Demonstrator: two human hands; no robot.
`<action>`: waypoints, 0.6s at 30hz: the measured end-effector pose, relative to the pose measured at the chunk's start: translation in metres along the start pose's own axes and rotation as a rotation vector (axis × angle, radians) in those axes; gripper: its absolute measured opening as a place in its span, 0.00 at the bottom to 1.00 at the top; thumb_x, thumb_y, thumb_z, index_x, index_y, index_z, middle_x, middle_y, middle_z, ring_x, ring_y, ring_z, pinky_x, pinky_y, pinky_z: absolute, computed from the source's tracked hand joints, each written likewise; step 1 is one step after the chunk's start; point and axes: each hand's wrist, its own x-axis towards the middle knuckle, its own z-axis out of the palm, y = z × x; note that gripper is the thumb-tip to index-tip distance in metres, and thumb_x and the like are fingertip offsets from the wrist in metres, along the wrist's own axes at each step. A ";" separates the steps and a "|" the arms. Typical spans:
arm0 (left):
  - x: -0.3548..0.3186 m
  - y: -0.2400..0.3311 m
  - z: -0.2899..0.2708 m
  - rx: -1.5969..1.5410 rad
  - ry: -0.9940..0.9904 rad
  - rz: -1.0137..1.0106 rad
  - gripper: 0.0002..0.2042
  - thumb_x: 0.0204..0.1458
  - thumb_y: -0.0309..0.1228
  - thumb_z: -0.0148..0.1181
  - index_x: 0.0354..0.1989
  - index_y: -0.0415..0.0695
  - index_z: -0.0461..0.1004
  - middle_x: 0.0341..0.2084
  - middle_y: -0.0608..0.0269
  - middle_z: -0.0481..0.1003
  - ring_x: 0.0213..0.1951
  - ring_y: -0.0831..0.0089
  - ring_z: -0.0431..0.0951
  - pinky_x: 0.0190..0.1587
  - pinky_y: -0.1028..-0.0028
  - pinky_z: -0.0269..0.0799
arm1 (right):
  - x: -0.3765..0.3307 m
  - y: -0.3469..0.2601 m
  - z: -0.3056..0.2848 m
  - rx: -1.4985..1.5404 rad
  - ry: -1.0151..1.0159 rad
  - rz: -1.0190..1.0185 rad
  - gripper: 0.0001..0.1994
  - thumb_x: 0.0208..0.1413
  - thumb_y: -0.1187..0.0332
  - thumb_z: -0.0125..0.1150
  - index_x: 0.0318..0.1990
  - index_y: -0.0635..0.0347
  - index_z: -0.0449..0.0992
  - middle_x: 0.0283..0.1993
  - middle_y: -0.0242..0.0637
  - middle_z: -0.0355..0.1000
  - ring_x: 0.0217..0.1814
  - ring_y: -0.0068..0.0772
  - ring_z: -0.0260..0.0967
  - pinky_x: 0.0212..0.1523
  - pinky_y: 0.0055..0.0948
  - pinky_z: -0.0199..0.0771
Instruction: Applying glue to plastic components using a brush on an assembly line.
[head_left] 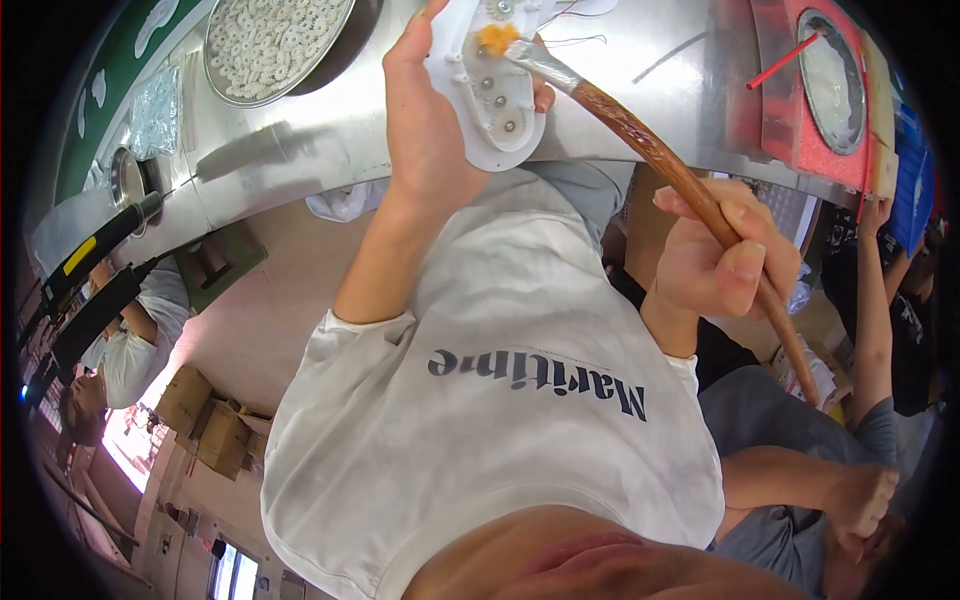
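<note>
My left hand (430,135) is wrapped around a white plastic housing (512,155), tilted so its hollow inside shows several small round metal pins. Closed around the long wooden handle of a paintbrush (645,140) is my right hand (735,250), fingers and thumb pinching it well back from the tip. The brush has a silvery ferrule, and its orange-yellow bristles (497,40) lie over the inside of the housing, apparently touching it. Thin wires (575,40) stick out beside the housing's upper right side.
A round metal bowl (215,85) of small white gears stands on the metal worktop (660,110). Right of it, a dish of pale paste (835,95) with a red stick (785,62) sits on red foam. A clear bag (157,115) lies at left. Co-workers sit on both sides.
</note>
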 end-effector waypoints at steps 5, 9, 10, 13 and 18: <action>0.003 0.002 -0.009 -0.084 -0.207 -0.150 0.27 0.58 0.49 0.30 0.53 0.40 0.62 0.31 0.55 0.70 0.32 0.66 0.72 0.34 0.68 0.70 | 0.002 -0.003 -0.004 0.007 -0.124 -0.035 0.14 0.54 0.65 0.43 0.37 0.70 0.67 0.19 0.53 0.67 0.14 0.43 0.67 0.14 0.35 0.71; 0.019 0.002 -0.009 -0.191 -0.569 -0.009 0.27 0.58 0.49 0.30 0.52 0.40 0.63 0.30 0.55 0.70 0.31 0.67 0.72 0.33 0.67 0.69 | 0.000 -0.010 -0.009 -0.023 -0.133 0.025 0.14 0.53 0.66 0.42 0.36 0.71 0.67 0.18 0.53 0.67 0.13 0.42 0.66 0.14 0.35 0.70; 0.021 0.002 -0.009 -0.214 -0.718 0.031 0.27 0.57 0.50 0.30 0.52 0.40 0.63 0.30 0.55 0.70 0.30 0.67 0.72 0.33 0.67 0.69 | 0.000 -0.009 -0.008 -0.023 -0.099 0.037 0.14 0.53 0.66 0.42 0.36 0.71 0.67 0.18 0.53 0.67 0.12 0.42 0.66 0.14 0.35 0.70; 0.012 0.002 -0.004 -0.106 -0.427 -0.007 0.27 0.57 0.50 0.31 0.51 0.40 0.63 0.29 0.55 0.70 0.30 0.67 0.72 0.32 0.68 0.70 | -0.002 -0.005 -0.002 0.085 -0.003 0.031 0.14 0.53 0.65 0.42 0.36 0.70 0.66 0.17 0.54 0.66 0.12 0.42 0.65 0.13 0.36 0.70; -0.002 0.002 -0.001 0.086 -0.028 0.006 0.27 0.57 0.50 0.30 0.51 0.40 0.63 0.28 0.56 0.70 0.29 0.68 0.72 0.32 0.69 0.71 | -0.001 0.005 0.010 0.098 0.073 -0.037 0.13 0.53 0.67 0.46 0.33 0.72 0.68 0.19 0.52 0.68 0.14 0.39 0.67 0.14 0.33 0.71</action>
